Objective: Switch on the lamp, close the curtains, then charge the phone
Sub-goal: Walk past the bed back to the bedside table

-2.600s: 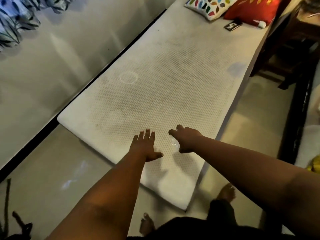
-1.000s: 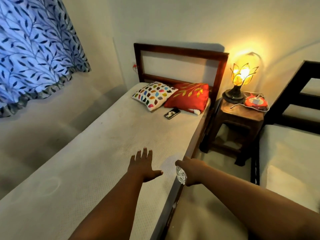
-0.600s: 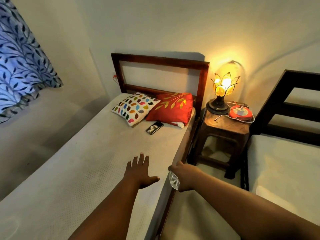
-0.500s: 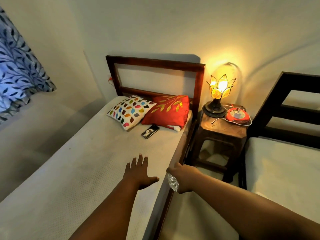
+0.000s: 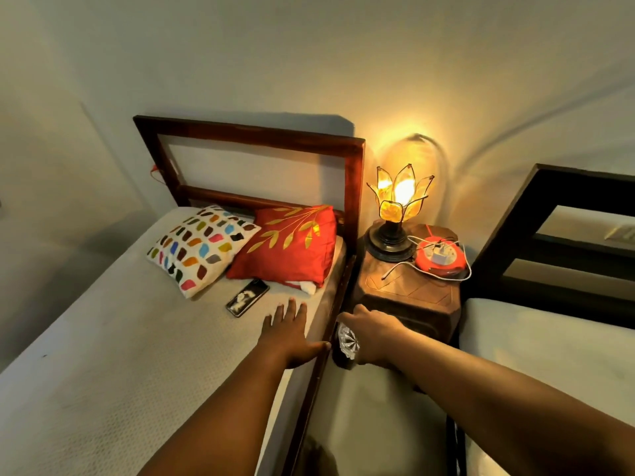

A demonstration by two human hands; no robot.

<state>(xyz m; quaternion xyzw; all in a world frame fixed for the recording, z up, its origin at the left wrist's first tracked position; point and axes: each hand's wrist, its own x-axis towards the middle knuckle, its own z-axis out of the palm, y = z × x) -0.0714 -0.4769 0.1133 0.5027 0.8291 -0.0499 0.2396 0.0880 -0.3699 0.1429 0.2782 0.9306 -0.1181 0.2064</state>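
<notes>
While lamp glows, pillows behind phone.

We see open mattress on the near left, with the phone lying clear of the 2 pillows behind it. On the right, the bedside stand fills the gap between 2 beds; its far half is crowded by the lamp, red extension reel and white cable.

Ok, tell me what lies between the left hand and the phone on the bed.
Nothing visible: only bare mattress separates the open left hand from the phone, which lies just ahead, by the red pillow.
</notes>
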